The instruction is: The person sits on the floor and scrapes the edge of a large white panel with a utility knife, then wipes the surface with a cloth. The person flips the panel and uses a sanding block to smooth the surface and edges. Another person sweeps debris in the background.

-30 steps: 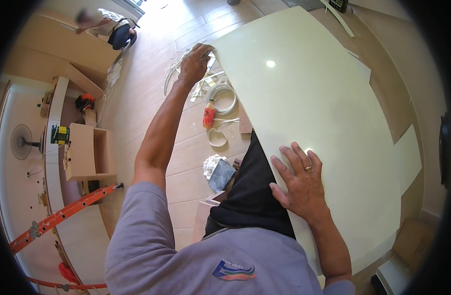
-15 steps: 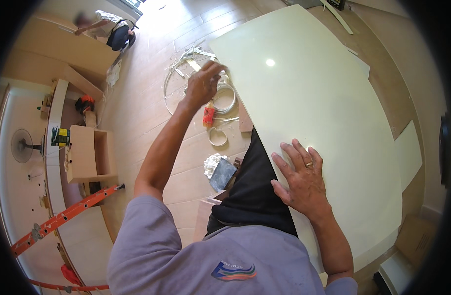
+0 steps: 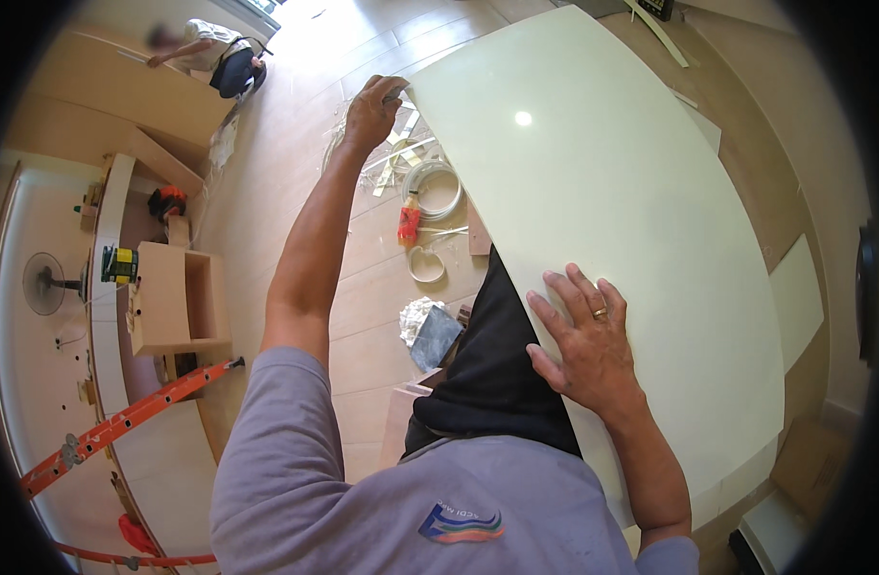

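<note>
A large glossy pale-green panel (image 3: 650,182) lies in front of me and to my right. Against its long left edge, close to the far left corner, is my left hand (image 3: 370,117). Its fingers are closed round a small dark grey piece (image 3: 393,94), mostly hidden, whose kind I cannot make out. My right hand (image 3: 588,337) rests flat on the panel near its left edge, fingers spread, a ring on one of them. Below that edge, on the floor, lie a coil of white edging strip (image 3: 456,195) and a red bottle (image 3: 408,224).
Strip offcuts (image 3: 396,158), a smaller coil (image 3: 426,265) and a grey-blue block (image 3: 435,337) beside white scraps lie on the floor. At left stand an orange ladder (image 3: 133,417), a wooden box (image 3: 176,297) and a fan (image 3: 44,284). A person (image 3: 224,57) bends over boards far left.
My left hand has moved away from me along the panel's left edge, up to the far corner, and the arm has straightened. My right hand stays in nearly the same place.
</note>
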Tool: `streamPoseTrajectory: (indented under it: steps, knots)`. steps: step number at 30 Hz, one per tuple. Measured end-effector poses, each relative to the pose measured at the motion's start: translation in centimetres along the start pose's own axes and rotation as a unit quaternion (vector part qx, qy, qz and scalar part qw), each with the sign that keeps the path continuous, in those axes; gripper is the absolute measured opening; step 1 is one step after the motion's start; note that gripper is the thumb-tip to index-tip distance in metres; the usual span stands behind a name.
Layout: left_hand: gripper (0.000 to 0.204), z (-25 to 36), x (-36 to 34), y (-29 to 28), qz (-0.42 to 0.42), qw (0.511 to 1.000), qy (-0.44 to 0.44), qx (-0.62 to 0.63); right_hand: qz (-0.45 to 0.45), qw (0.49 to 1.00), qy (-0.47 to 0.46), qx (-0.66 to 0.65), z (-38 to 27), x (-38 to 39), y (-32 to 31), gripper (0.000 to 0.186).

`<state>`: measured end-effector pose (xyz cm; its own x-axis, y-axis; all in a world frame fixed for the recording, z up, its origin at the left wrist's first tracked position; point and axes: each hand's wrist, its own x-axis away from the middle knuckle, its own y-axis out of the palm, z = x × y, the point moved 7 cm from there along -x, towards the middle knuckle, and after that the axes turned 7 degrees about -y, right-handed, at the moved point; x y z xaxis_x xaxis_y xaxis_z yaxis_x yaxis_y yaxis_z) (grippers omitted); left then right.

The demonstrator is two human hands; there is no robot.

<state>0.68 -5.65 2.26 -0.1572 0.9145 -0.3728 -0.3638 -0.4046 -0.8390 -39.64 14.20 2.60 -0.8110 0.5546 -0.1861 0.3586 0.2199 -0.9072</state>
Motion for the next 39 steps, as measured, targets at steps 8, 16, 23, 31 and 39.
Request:
streamPoseTrajectory:
  steps: [8, 16, 23, 31, 39]
  knots:
    - [0.031, 3.2, 2.3, 0.3, -0.033, 0.999, 0.013, 0.004, -0.001, 1.0, 0.004, -0.004, 0.2, 0.3, 0.0, 0.058]
    - [0.032, 6.9, 6.6, 0.6, -0.028, 0.998, 0.042, 0.038, 0.0, 1.0, 0.006, 0.002, 0.4, 0.4, 0.1, 0.059]
    - [0.031, 10.5, 10.7, 0.5, -0.04, 0.996, 0.037, 0.072, 0.005, 1.0, 0.007, 0.004, 0.3, 0.6, -0.1, 0.059]
    - [0.029, 15.3, 15.7, 0.7, -0.048, 0.994, 0.059, 0.081, 0.012, 1.0, 0.018, -0.007, 0.3, 0.7, -0.1, 0.067]
    - [0.032, 18.9, 20.7, 0.9, -0.038, 0.992, 0.069, 0.094, 0.031, 0.999, 0.032, -0.001, 0.6, 1.0, 0.0, 0.089]
